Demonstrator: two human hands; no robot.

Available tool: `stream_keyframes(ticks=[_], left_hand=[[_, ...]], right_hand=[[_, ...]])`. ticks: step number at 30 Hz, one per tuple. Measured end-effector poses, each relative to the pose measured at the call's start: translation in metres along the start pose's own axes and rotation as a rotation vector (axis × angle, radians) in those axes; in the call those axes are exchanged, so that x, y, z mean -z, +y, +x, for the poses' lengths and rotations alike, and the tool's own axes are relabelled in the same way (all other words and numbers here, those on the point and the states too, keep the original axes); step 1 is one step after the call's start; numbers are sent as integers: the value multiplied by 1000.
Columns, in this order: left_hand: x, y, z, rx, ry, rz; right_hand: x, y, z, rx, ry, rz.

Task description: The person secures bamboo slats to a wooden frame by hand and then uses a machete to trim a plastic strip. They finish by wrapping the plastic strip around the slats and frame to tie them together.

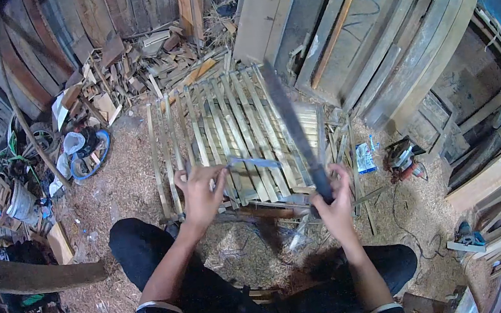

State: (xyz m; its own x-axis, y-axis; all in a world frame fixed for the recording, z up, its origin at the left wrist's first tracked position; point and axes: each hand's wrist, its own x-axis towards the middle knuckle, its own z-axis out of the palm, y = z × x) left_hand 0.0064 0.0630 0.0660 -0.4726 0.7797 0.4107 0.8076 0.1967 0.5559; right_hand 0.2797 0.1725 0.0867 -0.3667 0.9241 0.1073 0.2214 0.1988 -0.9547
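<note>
My right hand (335, 199) grips the handle of a long dark blade (289, 121), a machete that points up and away over a row of bamboo slats (228, 134) on the ground. My left hand (199, 191) holds one end of a thin pale strip (254, 163), which reaches right toward the blade. Both hands hover above the near ends of the slats. My knees in dark trousers frame the lower part of the view.
Sawdust covers the ground. Wood scraps (143, 60) lie piled at the back. Tall planks (373, 32) lean on the right. A power tool (404, 158) and a blue packet (364, 157) lie right of the slats. Buckets and clutter (43, 171) crowd the left.
</note>
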Motion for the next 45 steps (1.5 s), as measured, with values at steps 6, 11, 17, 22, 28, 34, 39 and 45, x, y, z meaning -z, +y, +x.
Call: stream_keyframes(ticks=[6,11,17,22,28,34,39,45], left_hand=[[9,-1,0,110,-9,-5],[10,-13,-2,95,-1,-63],[24,-20,-2,-10,189,171],[37,-28,0,21,267,190],[36,-42,4,51,272,197],[40,-48,6,56,302,85],[32,-43,0,14,198,-44],[29,-38,-1,-99,221,-182]], right_hand=[[-29,8,-6,-5,-117,48],[-31,-2,-7,112,-39,-52],[-18,-1,-4,594,-44,-525],[-8,7,-10,628,-56,-667],[-2,10,-13,662,-42,-717],[9,11,-9,735,-29,-776],[5,13,-13,734,-56,-765],[2,18,-21,690,-35,-752]])
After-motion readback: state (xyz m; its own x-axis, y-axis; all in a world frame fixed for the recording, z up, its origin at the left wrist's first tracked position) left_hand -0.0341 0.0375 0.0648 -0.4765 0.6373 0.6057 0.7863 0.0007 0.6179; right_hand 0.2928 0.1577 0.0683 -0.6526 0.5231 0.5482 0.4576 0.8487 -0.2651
